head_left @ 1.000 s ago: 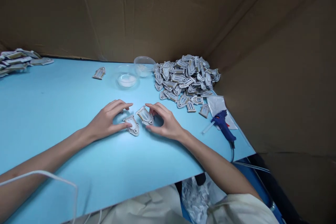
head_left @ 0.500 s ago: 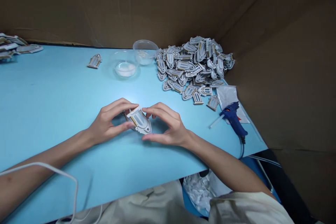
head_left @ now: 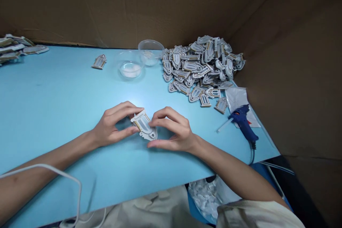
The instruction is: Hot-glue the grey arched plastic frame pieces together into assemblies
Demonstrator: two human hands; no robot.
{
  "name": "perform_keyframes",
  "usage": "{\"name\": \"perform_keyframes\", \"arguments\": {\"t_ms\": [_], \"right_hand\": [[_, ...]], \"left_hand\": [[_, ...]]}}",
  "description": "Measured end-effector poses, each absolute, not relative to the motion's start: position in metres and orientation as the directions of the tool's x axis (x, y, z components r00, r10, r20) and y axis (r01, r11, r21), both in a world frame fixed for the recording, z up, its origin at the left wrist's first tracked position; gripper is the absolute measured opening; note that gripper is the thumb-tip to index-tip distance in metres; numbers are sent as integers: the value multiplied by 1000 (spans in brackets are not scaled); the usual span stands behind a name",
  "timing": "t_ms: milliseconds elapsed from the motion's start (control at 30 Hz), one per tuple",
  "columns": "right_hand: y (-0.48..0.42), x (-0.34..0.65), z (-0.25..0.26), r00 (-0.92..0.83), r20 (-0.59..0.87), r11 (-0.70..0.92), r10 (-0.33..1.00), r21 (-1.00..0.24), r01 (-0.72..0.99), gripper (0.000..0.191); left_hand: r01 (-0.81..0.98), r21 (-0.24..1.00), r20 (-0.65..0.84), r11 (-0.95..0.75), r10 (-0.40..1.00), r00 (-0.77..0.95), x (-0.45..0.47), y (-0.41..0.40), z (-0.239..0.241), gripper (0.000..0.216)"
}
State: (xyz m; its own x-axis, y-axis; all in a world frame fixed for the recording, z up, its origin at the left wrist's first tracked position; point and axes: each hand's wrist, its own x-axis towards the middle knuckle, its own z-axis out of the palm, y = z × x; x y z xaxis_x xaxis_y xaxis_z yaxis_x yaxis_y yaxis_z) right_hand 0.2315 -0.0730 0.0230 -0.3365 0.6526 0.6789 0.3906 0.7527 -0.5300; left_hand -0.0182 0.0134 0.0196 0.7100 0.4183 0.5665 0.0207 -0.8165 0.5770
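One arched piece (head_left: pixel 144 123), pinched by your left hand (head_left: pixel 113 124), slants lengthwise toward your right hand (head_left: pixel 177 130), whose parted grip touches it.

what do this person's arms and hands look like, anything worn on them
The left hand and right hand are bare, with no gloves, rings or watch visible. Both forearms are uncovered. A loose, pale beige sleeve covers the upper right arm; the left one is out of view. A thin white cable crosses in front of the left forearm.
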Motion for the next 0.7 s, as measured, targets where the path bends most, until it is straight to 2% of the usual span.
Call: {"name": "perform_keyframes", "arguments": {"t_ms": [233, 433, 700], "right_hand": [[-73, 233, 18, -419, 684, 794, 597, -432, 427, 40], [-73, 230, 18, -402, 672, 774, 622, -451, 444, 63], [-73, 231, 21, -434, 641, 769, 633, -454, 450, 45]], "left_hand": [[2, 565, 587, -825, 403, 702, -17, 14, 18, 42], [-21, 569, 598, -822, 396, 697, -17, 14, 17, 43], [-10, 564, 594, -826, 398, 699, -18, 14, 16, 43]]}}
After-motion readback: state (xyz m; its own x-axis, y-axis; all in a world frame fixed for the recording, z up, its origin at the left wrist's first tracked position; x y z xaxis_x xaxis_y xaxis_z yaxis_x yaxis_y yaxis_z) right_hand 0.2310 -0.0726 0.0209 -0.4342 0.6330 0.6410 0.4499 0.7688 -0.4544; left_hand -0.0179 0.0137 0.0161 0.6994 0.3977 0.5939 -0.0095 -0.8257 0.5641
